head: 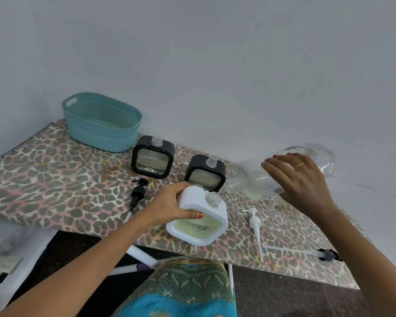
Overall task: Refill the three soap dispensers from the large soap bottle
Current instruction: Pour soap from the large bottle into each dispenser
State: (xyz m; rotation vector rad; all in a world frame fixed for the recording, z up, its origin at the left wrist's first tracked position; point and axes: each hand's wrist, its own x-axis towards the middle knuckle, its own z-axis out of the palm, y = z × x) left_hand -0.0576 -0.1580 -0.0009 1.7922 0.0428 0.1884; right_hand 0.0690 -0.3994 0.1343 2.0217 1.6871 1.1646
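Observation:
My left hand (169,205) grips the white square dispenser (199,221) at its top left corner and holds it tilted over the board's front edge. Pale green soap shows in its window. My right hand (300,179) holds the large clear soap bottle (284,170) tipped on its side, its open mouth (232,185) right above the white dispenser's open neck (213,199). A little soap lies in the bottle's lower side. Two black square dispensers (153,160) (205,175) stand upright behind, both with open necks.
A teal woven basket (101,122) sits at the back left of the leopard-print board (55,179). A black pump (138,193) lies left of my hand, a white pump (255,225) lies to the right, and another black-capped pump (325,255) lies near the front right edge.

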